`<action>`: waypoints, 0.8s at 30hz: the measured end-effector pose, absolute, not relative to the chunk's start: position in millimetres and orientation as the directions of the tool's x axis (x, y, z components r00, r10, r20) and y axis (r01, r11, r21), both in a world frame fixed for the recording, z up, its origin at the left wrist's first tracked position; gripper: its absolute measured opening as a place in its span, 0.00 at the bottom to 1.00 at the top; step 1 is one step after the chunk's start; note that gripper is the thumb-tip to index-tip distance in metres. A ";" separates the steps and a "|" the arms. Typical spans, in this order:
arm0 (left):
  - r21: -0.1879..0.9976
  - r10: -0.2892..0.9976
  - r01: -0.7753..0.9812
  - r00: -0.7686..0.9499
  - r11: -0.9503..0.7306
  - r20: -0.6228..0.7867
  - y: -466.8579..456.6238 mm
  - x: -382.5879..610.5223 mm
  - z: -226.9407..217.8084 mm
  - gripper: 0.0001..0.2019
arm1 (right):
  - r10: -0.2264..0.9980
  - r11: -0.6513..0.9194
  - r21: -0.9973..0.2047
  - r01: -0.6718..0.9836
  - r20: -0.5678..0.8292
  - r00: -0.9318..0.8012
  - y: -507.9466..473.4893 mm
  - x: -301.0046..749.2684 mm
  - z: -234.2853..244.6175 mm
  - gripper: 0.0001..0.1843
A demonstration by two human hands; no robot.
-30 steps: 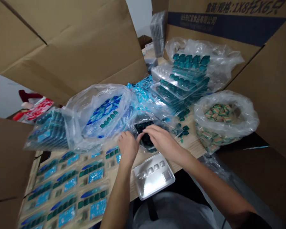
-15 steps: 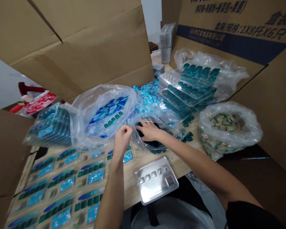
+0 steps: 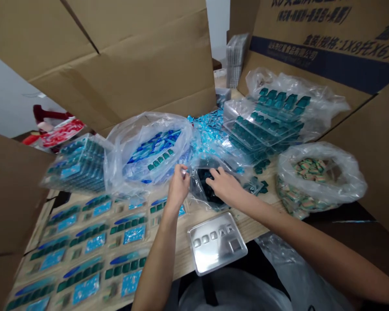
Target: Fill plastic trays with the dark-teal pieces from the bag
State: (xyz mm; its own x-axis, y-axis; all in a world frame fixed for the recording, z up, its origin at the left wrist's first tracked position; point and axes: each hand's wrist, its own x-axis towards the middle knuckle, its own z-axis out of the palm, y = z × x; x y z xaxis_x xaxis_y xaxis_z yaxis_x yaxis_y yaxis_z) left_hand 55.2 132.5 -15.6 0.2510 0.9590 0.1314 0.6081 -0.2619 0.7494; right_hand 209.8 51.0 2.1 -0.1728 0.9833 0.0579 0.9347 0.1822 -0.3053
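My left hand is closed on the rim of a clear plastic bag, thumb and fingers pinched together. Inside that bag's mouth lie dark teal pieces. My right hand is over them, fingers bent and apart; whether a piece touches its fingertips is too dark to see. In front of the bag, near the table edge, a clear plastic tray with a row of moulded hollows and one square hollow lies flat, its hollows bare.
Filled trays cover the left of the table, with a tray stack behind. A bag of blue pieces stands behind my left hand. Teal-filled trays and a bag of small wrapped pieces are right. Cardboard rises behind.
My right hand has gone from fingers spread over the bag's mouth to fingers bent above the dark pieces. My left hand still grips the rim. The whole view has shifted slightly.
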 end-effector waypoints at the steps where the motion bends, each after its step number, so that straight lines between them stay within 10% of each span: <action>1: 0.760 0.957 0.591 0.252 -0.269 0.142 133.5 53.3 -14.4 0.08 | 0.985 0.172 -0.330 0.928 0.068 -0.159 49.9 211.0 1.7 0.15; 14: 0.869 0.905 0.314 0.318 -0.382 0.283 58.8 39.2 5.6 0.09 | 0.963 0.056 -0.965 0.257 0.120 0.242 48.5 206.5 -14.7 0.25; 24: 0.877 0.868 0.292 0.439 -0.382 0.232 80.0 65.5 -12.0 0.11 | 0.979 -0.044 -0.890 -0.454 -0.130 0.160 42.5 208.1 -13.2 0.17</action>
